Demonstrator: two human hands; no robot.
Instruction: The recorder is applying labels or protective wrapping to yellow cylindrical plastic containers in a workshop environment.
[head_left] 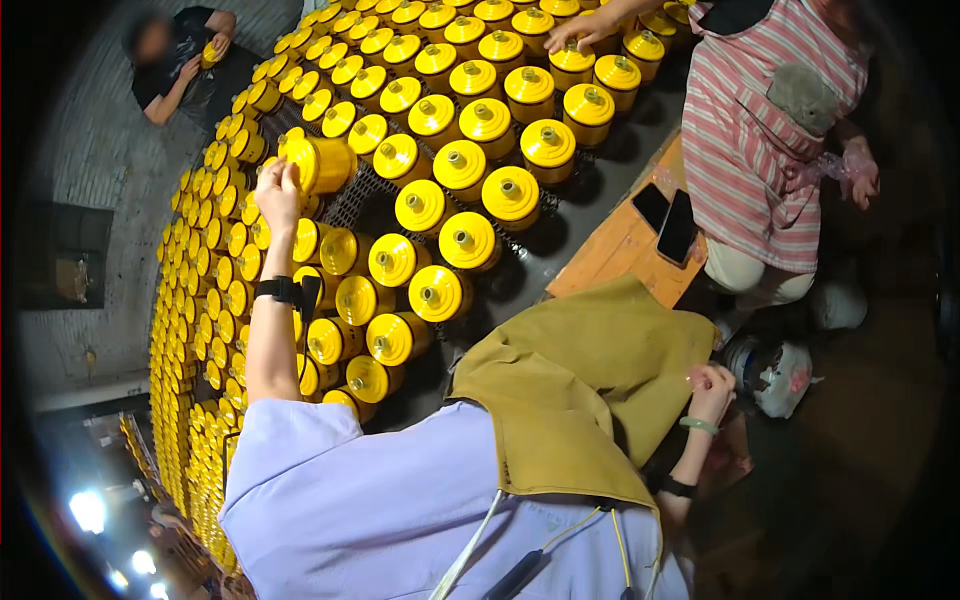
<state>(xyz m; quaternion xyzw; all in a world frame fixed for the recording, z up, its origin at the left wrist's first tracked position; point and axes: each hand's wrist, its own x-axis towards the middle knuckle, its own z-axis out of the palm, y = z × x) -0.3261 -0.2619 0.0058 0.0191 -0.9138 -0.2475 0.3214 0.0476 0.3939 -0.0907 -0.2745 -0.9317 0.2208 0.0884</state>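
My left hand (pixel 279 192) reaches out over the mesh table with its fingers closed on the rim of a yellow canister (pixel 325 166). That canister is tipped on its side, its round ringed end facing left, above its neighbours. Beneath and around it stand yellow canisters (pixel 424 207) in dense rows, many with a short metal neck on top. My right hand (pixel 711 384), with a green bangle at the wrist, rests at the right edge of my olive apron (pixel 560 370). Its fingers are curled around something pinkish, too small to name.
On the right a wooden bench (pixel 610 245) holds two dark phones (pixel 676 230). A person in a striped apron (pixel 760 130) is beside it; a hand (pixel 583 30) touches a canister at the top. Another person (pixel 180 65) holds a canister at upper left. A white bag (pixel 785 380) is low at right.
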